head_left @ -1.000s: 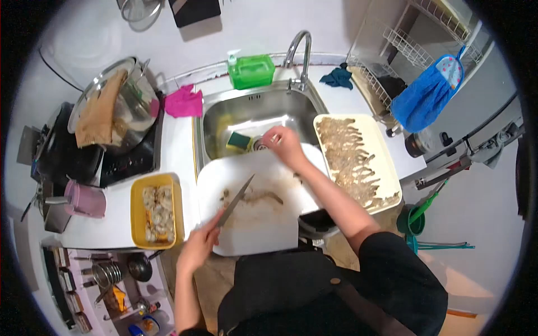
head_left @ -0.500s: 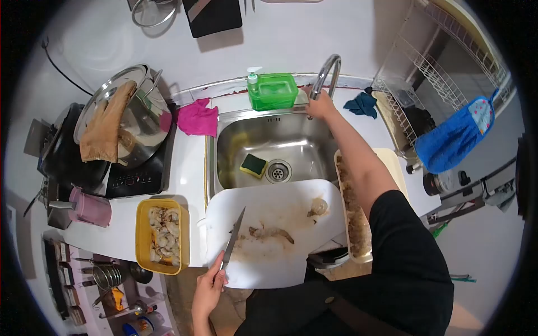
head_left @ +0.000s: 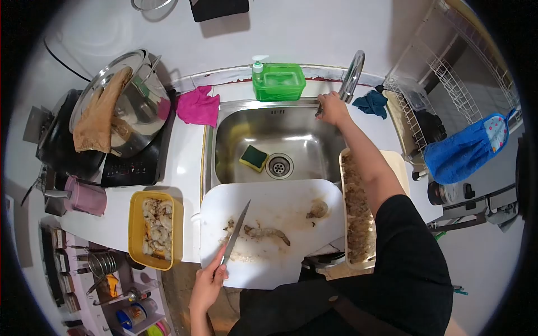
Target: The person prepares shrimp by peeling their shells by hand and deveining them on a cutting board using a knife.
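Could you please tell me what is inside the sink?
In the sink, a green-and-yellow sponge lies beside the drain. The white cutting board covers the near side, so anything beneath it cannot be seen.

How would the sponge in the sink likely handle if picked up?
The sponge would probably squash, given its yellow foam-like body, and feel light unless soaked, which I can't tell. Its flat, blocky shape makes rolling unlikely.

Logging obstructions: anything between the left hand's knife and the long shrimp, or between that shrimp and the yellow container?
Nothing visible separates the knife from the long shrimp. Between that shrimp and the yellow container, the knife and small scraps intervene.
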Motion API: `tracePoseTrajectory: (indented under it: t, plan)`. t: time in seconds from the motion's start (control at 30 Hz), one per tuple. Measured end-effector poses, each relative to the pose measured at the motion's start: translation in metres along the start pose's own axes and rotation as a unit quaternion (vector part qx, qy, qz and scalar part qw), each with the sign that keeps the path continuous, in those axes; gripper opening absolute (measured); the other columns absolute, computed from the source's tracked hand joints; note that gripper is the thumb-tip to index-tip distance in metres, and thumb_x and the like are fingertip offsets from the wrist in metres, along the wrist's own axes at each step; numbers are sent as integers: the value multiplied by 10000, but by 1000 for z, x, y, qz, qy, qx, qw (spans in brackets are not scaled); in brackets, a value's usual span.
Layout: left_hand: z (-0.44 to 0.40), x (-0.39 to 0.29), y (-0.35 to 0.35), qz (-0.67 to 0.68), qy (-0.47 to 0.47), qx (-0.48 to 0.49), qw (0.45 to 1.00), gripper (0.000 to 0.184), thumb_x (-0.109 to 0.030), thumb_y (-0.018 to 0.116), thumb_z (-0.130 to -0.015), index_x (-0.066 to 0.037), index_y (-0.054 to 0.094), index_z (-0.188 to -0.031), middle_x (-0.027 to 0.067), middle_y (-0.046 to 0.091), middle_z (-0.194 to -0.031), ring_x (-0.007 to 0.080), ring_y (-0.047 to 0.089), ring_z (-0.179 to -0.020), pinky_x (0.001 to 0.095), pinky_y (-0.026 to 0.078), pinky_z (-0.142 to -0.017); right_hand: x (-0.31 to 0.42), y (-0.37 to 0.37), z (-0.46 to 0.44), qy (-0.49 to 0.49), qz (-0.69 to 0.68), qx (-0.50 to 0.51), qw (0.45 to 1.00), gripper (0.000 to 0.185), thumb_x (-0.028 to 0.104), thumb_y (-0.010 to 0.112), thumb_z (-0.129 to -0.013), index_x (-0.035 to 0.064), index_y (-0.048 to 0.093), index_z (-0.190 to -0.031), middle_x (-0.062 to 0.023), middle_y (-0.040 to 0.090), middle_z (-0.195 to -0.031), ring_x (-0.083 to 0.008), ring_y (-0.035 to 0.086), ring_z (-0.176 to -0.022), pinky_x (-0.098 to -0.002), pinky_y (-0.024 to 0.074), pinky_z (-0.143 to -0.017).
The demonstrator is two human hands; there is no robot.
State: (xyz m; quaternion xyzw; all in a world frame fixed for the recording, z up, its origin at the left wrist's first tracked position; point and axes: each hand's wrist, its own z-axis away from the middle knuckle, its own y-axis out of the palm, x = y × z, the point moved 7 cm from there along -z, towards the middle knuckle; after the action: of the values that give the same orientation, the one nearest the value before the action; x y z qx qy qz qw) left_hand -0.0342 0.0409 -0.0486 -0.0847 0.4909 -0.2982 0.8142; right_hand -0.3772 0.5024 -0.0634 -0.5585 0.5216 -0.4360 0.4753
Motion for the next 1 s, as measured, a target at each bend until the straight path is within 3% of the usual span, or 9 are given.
tracePoseTrajectory:
  t: [0.3,0.4,0.43,0.47,0.53,0.67,0.83,0.93,1.0]
  plan:
    - [0,1,-3,-28,-4,2,1000,450,-159,507,-990,-217,442,-1433,126,587,-688,155,585,-660,291,490,-735,12,-3,2,-19,33,-112,993,551,266,845,-614,58,552,-1032,-149,622,-994,-353,546,-1043,-441,411,-953]
    - [-1,-8,-7,-60,26,-21,998,480,-114,522,-969,-225,444,-1430,157,597,-698,198,593,-657,306,492,-743,3,8,-5,25,66,24,997,622,353,788,-706,92,500,-1192,-130,567,-1167,-308,501,-1207,-470,436,-954]
    - [-3,-9,-10,-106,29,-42,993,492,-87,531,-951,-232,462,-1417,213,627,-790,297,612,-690,332,497,-759,5,2,-5,-14,69,-36,997,606,344,784,-713,99,513,-1197,-139,564,-1167,-315,517,-1188,-466,440,-951]
    - [-5,-27,-12,-150,179,-111,966,484,-95,536,-944,-238,478,-1404,243,626,-868,385,608,-757,380,506,-751,11,0,2,-51,68,-89,992,590,334,781,-720,106,526,-1201,-148,561,-1168,-321,532,-1169,-461,444,-947]
    - [-21,-33,-11,-236,172,-144,945,490,-114,567,-902,-240,512,-1373,204,572,-821,395,588,-763,485,489,-682,48,-45,34,-141,68,-270,950,512,300,764,-741,106,570,-1173,-147,577,-1129,-335,577,-1075,-458,463,-902]
    - [-52,-61,-5,-360,250,-224,871,524,-84,637,-826,-252,573,-1317,105,547,-825,287,589,-774,412,514,-632,111,-95,95,-137,-140,-124,973,331,225,728,-771,78,627,-1050,-134,604,-1024,-319,600,-958,-420,481,-829]
    - [-66,-68,4,-367,255,-211,869,469,-64,644,-808,-229,629,-1246,59,561,-949,262,545,-971,413,452,-791,184,-107,216,-121,-308,-33,943,144,115,671,-804,29,643,-914,-123,602,-925,-287,608,-832,-365,495,-731]
    - [-53,-96,12,-354,385,-254,813,315,-95,614,-853,-170,671,-1154,63,575,-982,260,521,-1024,436,416,-863,215,-81,264,-93,-392,30,915,112,104,650,-816,19,630,-885,-137,578,-897,-303,585,-838,-378,477,-748]
    - [-71,-97,26,-271,363,-149,879,178,-120,608,-871,-89,699,-1021,101,607,-983,291,573,-927,416,454,-820,227,-63,278,-48,-389,27,920,97,90,648,-805,19,624,-867,-139,567,-883,-311,570,-843,-385,470,-762]
